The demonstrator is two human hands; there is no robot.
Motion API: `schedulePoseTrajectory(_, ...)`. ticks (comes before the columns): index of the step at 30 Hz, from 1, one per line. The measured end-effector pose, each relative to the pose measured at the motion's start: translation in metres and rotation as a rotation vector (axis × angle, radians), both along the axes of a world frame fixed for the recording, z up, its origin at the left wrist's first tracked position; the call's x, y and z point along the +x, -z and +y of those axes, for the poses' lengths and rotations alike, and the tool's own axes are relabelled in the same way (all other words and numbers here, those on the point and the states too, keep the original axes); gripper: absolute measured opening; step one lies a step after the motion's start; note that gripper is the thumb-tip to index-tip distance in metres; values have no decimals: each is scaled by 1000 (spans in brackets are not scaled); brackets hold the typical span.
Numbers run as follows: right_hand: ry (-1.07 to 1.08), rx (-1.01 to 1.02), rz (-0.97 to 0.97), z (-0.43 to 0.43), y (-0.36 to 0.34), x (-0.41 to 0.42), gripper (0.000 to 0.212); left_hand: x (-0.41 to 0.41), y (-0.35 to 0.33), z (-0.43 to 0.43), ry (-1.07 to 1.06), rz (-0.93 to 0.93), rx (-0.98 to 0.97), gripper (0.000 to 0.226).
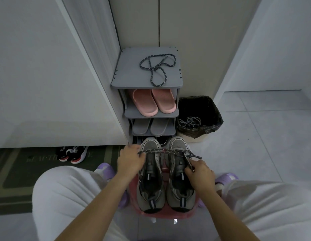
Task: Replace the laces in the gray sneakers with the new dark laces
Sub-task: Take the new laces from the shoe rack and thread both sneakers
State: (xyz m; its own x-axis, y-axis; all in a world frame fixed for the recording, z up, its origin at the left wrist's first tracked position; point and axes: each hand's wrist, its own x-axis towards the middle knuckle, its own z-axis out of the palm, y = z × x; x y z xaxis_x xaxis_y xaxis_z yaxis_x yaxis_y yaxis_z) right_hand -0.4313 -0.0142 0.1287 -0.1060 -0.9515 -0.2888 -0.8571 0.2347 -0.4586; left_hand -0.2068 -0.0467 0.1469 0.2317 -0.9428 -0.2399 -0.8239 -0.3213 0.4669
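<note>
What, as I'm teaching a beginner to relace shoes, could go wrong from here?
1. The lace is stretched between the left hand and the right hand across both sneakers. A hard pull may drag them off the stool, since their heels sit near its front edge.
2. The spare lace on the rack lies in a knotted tangle and may need undoing first.

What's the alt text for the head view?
A person stretches a dark lace across two gray sneakers on a red stool, left hand gripping one end, right hand pinching it by the right sneaker. A second dark lace lies on top of the gray shoe rack ahead; pale laces sit in the lined bin beside it.
</note>
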Motion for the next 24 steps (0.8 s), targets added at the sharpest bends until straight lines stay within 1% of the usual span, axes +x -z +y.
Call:
schedulePoseTrajectory(2, -8, 12, -1, 0, -1, 0, 15, -26, -6, -4, 100, 3, -155, 24)
schedulePoseTrajectory(3, -12, 15, 3, -1, -1, 0, 16, -42, -10, -6, 185, 25, -197, 22)
schedulePoseTrajectory(4, -16, 17, 8, -1, -2, -1, 16, -58, -12, -8, 268, 42, -200, 21)
schedulePoseTrajectory(6, -24, 18, 19, -1, -2, -2, 16, -83, -9, -12, 395, 36, -118, 22)
schedulePoseTrajectory(8, -28, 9, 30, -1, -2, -2, 16, -97, 1, -17, 438, -28, 0, 23)
schedulePoseTrajectory(10, -27, -1, 37, -1, -2, -2, 17, -105, 6, -22, 415, -85, 59, 21)
schedulePoseTrajectory(14, -28, -16, 62, 0, 0, 0, 20, -110, 3, -28, 408, -151, 84, 23)
schedulePoseTrajectory(18, 6, -11, 29, 1, 2, 0, 21, -99, -7, -27, 370, -42, 79, 18)
schedulePoseTrajectory(24, 20, -3, 19, 1, 3, 0, 22, -49, -18, -16, 221, 87, 93, 19)
